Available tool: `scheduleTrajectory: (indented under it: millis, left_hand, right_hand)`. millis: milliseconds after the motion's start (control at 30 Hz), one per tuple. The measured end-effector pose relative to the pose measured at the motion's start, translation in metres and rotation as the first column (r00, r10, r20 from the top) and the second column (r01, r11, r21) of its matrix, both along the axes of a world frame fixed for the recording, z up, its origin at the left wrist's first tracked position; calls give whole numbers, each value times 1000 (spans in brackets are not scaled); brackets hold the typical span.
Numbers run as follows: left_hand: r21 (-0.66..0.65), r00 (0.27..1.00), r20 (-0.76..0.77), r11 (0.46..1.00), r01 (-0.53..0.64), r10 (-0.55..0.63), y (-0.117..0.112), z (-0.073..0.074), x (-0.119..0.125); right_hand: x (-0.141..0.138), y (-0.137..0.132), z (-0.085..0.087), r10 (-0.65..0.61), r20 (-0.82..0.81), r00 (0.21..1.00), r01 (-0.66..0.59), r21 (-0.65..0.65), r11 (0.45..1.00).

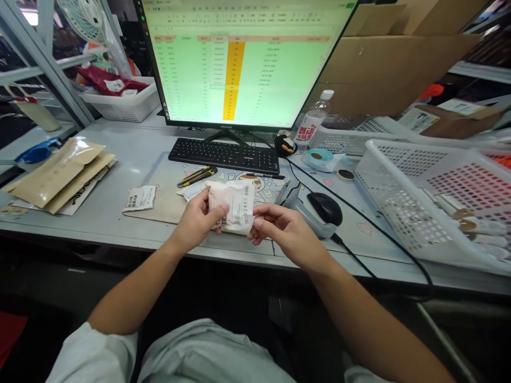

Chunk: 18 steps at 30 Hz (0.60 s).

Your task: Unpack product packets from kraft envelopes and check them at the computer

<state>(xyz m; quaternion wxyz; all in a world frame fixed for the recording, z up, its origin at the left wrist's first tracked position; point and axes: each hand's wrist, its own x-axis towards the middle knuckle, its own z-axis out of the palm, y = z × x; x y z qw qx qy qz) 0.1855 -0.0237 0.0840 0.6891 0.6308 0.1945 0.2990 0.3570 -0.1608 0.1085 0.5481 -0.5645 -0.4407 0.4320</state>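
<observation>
The left hand (195, 223) and right hand (287, 231) hold one white labelled parcel (235, 205) between curled fingers (265, 213) above the tabletop (120, 154), near one black keyboard (223, 155).

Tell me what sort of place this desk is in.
Probably a parcel-handling or shipping station in a small warehouse: a white labelled parcel, a handheld barcode scanner on the desk, and a white plastic mesh basket point that way.

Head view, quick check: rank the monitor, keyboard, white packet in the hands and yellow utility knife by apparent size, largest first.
Monitor, keyboard, white packet, yellow utility knife. The packet is nearer the camera, so its place below the keyboard is unsure.
</observation>
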Motion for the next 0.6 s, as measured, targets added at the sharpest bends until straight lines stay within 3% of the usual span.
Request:
scheduleTrajectory:
  millis: [167, 367, 600]
  left_hand:
    - [107, 966, -102, 963, 248, -238, 12, 20, -20]
    - [126, 948, -132, 944, 305, -289, 26, 34, -26]
    - [154, 938, -121, 927, 342, -326, 30, 45, -23]
  right_hand:
    - [-2, -1, 4, 21, 0, 1000, -21, 98, 995]
    - [-9, -6, -1, 134, -60, 989, -125, 136, 983]
    - [-13, -13, 1, 122, -26, 992, -118, 133, 984]
